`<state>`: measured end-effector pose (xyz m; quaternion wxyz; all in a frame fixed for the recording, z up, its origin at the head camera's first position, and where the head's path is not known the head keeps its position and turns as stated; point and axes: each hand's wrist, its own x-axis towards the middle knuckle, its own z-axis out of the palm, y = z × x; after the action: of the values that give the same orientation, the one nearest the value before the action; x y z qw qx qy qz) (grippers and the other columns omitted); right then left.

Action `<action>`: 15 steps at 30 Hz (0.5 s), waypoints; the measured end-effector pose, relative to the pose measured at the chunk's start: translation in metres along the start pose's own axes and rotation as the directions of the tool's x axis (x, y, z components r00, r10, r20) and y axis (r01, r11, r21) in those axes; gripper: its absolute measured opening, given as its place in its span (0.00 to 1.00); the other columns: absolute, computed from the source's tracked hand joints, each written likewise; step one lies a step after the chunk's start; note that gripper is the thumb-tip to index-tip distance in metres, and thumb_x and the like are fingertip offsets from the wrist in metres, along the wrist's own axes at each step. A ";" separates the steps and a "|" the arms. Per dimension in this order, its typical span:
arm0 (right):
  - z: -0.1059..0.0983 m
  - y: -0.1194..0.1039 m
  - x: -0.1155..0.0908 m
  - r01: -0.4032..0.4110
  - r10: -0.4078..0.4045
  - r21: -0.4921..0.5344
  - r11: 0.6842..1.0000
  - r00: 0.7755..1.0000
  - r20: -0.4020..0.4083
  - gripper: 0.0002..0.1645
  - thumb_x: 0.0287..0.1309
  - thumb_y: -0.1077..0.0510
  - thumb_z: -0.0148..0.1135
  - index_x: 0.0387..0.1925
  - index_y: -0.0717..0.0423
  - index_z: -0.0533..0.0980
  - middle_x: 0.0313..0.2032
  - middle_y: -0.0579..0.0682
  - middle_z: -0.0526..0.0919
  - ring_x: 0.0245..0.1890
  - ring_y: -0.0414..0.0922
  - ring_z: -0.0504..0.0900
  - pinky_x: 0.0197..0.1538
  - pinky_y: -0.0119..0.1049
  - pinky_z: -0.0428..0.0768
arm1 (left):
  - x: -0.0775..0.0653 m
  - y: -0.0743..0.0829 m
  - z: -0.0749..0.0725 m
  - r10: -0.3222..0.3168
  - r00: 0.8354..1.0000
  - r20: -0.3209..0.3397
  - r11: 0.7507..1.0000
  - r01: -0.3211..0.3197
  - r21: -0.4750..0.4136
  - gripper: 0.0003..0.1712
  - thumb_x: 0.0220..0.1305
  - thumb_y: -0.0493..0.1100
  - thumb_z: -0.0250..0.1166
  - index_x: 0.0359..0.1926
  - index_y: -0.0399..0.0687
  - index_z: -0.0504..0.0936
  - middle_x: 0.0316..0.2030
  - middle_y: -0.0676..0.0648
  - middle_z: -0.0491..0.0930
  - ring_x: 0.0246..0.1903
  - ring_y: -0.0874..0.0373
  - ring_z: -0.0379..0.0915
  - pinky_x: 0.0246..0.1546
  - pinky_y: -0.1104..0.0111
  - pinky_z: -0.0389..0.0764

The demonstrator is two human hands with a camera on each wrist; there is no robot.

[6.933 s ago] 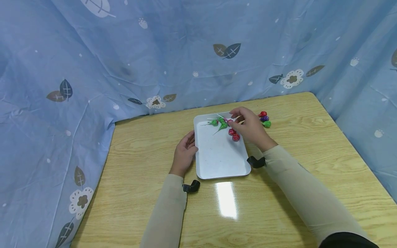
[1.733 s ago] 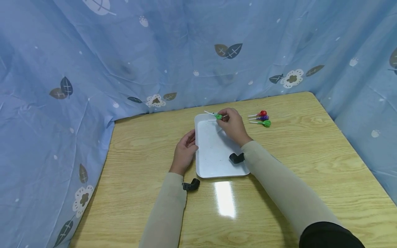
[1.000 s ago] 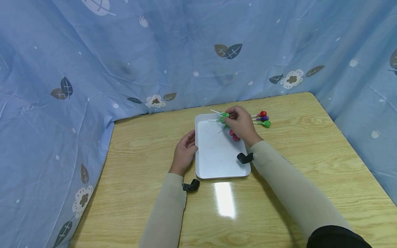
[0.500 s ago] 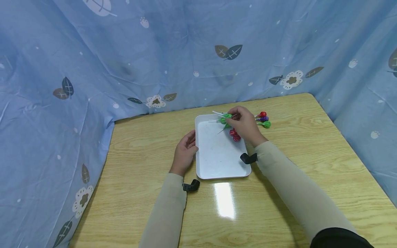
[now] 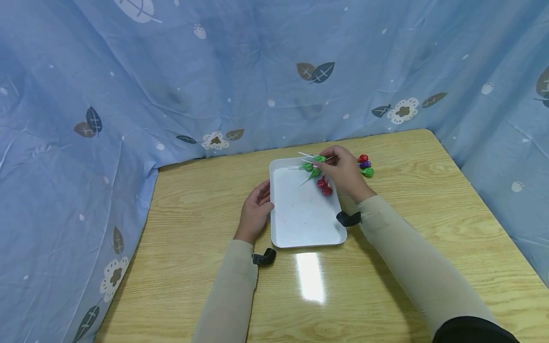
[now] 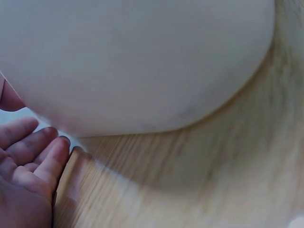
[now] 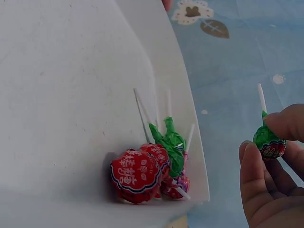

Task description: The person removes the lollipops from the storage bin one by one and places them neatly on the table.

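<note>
A white tray [image 5: 300,219] rests on the table, with my left hand [image 5: 254,214] at its left side. The thumb is at the rim and the fingers lie along the outer wall. My right hand [image 5: 345,174] pinches a green-wrapped lollipop [image 7: 270,142] above the tray's far right end, its white stick pointing away from the fingers. Below it on the tray lie green lollipops [image 5: 315,172] and red lollipops [image 5: 327,191]. In the right wrist view a pink-purple lollipop [image 7: 176,189] shows partly behind them in the corner.
Right of the tray, a red lollipop [image 5: 363,157], a purple lollipop [image 5: 365,165] and a green lollipop [image 5: 367,172] lie in a row on the wooden table [image 5: 197,205], sticks behind my right hand. A blue patterned curtain [image 5: 257,71] hangs along the table's back and sides.
My right hand has moved right with the green lollipop, uncovering lollipops on the tray and covering the sticks of those beside it. Earlier it held a pinkish lollipop. My left hand has stayed put.
</note>
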<state>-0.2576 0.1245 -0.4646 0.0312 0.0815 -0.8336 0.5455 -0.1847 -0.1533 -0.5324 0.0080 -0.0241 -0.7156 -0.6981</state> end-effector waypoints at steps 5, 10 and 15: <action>-0.004 0.001 -0.002 -0.005 0.005 0.001 1.000 1.000 -0.018 0.16 0.72 0.60 0.72 0.57 0.59 0.80 0.52 0.55 0.80 0.47 0.53 0.79 0.48 0.43 0.82 | 0.001 -0.001 0.000 -0.008 1.000 -0.009 1.000 0.009 0.017 0.39 0.68 0.26 0.59 0.80 0.40 0.71 0.72 0.42 0.76 0.68 0.52 0.75 0.68 0.63 0.77; -0.010 0.004 -0.003 0.005 -0.004 0.001 1.000 0.999 -0.041 0.15 0.72 0.61 0.71 0.56 0.61 0.80 0.53 0.56 0.80 0.47 0.52 0.79 0.47 0.39 0.82 | 0.002 -0.002 0.000 0.005 1.000 -0.010 1.000 -0.004 0.013 0.39 0.67 0.25 0.58 0.79 0.38 0.71 0.72 0.40 0.76 0.68 0.53 0.76 0.67 0.66 0.77; -0.016 0.011 -0.007 0.003 -0.003 0.002 1.000 0.999 -0.041 0.17 0.74 0.59 0.71 0.57 0.62 0.80 0.54 0.57 0.80 0.48 0.52 0.79 0.46 0.37 0.81 | 0.002 -0.004 0.000 0.014 1.000 -0.006 1.000 -0.014 0.006 0.38 0.67 0.25 0.58 0.79 0.37 0.71 0.72 0.41 0.76 0.68 0.53 0.76 0.67 0.64 0.77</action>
<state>-0.2533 0.1438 -0.4688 0.0490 0.0717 -0.8321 0.5478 -0.1873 -0.1534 -0.5367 0.0152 -0.0271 -0.7173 -0.6961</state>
